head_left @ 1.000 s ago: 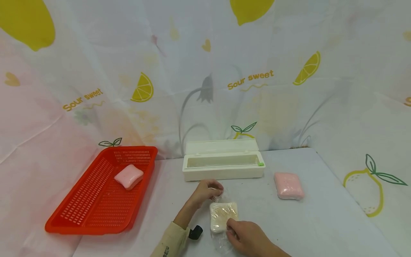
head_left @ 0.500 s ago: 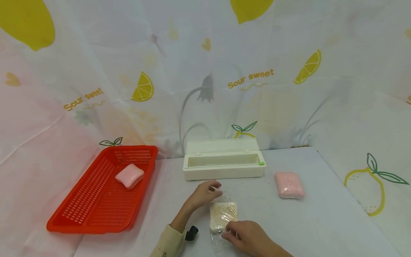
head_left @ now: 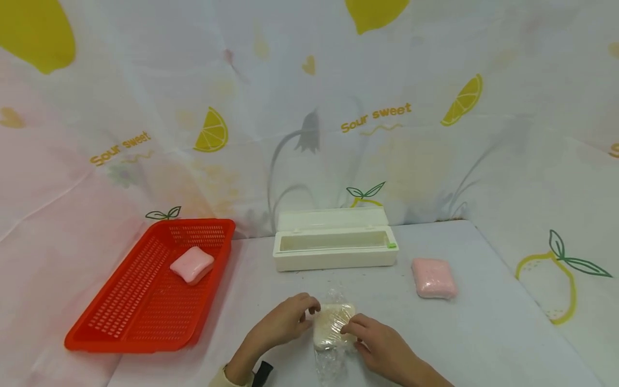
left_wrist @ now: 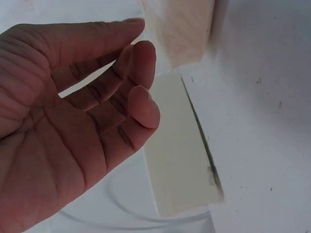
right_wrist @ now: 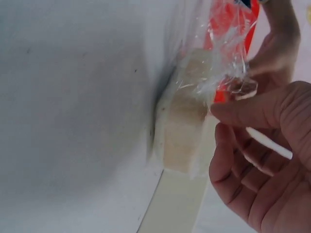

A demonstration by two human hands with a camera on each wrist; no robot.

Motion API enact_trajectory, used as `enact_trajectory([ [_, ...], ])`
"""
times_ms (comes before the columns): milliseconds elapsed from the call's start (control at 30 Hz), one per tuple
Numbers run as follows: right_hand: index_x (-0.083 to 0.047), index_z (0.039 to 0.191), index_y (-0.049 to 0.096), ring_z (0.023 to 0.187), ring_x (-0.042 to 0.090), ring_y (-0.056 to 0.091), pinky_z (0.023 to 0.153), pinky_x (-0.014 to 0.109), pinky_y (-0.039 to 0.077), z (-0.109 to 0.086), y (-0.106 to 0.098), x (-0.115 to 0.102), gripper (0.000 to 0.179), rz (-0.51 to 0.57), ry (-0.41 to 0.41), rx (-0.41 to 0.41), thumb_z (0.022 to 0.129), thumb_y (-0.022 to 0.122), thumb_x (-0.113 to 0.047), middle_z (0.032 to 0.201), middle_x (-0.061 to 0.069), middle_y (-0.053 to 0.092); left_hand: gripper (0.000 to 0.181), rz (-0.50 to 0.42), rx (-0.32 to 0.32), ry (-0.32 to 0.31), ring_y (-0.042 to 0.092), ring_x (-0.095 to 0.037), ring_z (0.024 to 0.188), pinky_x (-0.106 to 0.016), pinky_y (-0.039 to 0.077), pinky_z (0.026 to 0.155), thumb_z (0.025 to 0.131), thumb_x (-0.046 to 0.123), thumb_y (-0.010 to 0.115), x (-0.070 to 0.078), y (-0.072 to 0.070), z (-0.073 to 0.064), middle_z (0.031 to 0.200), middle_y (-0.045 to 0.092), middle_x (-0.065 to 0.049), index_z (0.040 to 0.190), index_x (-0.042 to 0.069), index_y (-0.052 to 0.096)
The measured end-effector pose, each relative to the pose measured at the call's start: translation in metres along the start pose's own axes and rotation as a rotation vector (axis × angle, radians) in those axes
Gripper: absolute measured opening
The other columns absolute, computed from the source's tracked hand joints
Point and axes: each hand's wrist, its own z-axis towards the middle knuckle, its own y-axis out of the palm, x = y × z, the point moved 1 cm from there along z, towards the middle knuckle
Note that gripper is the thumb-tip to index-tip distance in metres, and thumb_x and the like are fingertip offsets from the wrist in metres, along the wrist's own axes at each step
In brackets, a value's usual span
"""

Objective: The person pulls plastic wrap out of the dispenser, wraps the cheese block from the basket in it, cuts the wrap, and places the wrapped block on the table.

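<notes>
A cream, square, bread-like block (head_left: 331, 327) lies on the table in clear plastic film, close in front of me. Loose film (head_left: 330, 366) spreads from its near side, and a shorter crumpled piece shows beyond its far edge. My left hand (head_left: 285, 321) is at the block's left edge, fingers loosely bent; the left wrist view shows nothing between them. Over the right edge is my right hand (head_left: 382, 345), its fingertips at the film. In the right wrist view its thumb and fingers stand apart beside the block (right_wrist: 182, 131), with film (right_wrist: 228, 53) bunched above.
Behind the block stands a long white box (head_left: 333, 262), its lid raised. A red perforated basket (head_left: 205, 317) at the left holds a pink block (head_left: 192, 265). Another pink block (head_left: 434, 278), wrapped in film, lies at the right. A printed cloth (head_left: 271, 107) hangs behind the table.
My left hand has let go of the film at the far edge and moved nearer, to the block's left side. My right hand has moved slightly up along the right edge.
</notes>
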Motion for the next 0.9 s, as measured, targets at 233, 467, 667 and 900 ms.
enact_trajectory([
  [233,-0.019,0.113,0.065,0.085,0.000,0.057,0.071,0.017,0.048,-0.005,0.001,0.010,0.052,-0.047,-0.137,-0.048,0.068,0.083,-0.002,0.106,-0.010,0.062,0.055,0.296,-0.043,0.142,0.048,-0.001,0.069,-0.018,0.044,0.060,0.062,0.016,0.093,0.009,0.016,-0.028,0.095,0.051,0.013,0.101,0.020,0.054],
  [467,-0.019,0.115,0.065,0.089,0.000,0.059,0.074,0.017,0.049,-0.008,0.007,0.012,0.049,-0.044,-0.216,-0.051,0.071,0.085,-0.009,0.108,-0.010,0.063,0.057,0.522,0.041,0.348,0.044,-0.002,0.068,-0.016,0.034,0.055,0.062,0.029,0.091,0.016,0.036,-0.035,0.089,0.044,0.011,0.103,0.021,0.052],
  [667,-0.018,0.110,0.066,0.082,-0.001,0.056,0.070,0.014,0.046,-0.009,0.012,0.009,0.044,-0.053,-0.225,-0.042,0.072,0.084,-0.010,0.099,-0.010,0.061,0.047,0.700,0.145,0.465,0.049,-0.006,0.068,-0.017,0.031,0.051,0.066,0.032,0.085,0.020,0.047,-0.035,0.087,0.051,0.009,0.102,0.021,0.057],
  [900,-0.019,0.104,0.065,0.077,-0.002,0.053,0.067,0.011,0.043,-0.009,0.018,0.006,0.038,-0.081,-0.226,-0.017,0.071,0.083,-0.014,0.094,-0.011,0.058,0.036,0.763,0.232,0.521,0.049,-0.008,0.071,-0.017,0.029,0.050,0.067,0.030,0.081,0.021,0.054,-0.034,0.087,0.052,0.009,0.096,0.025,0.060],
])
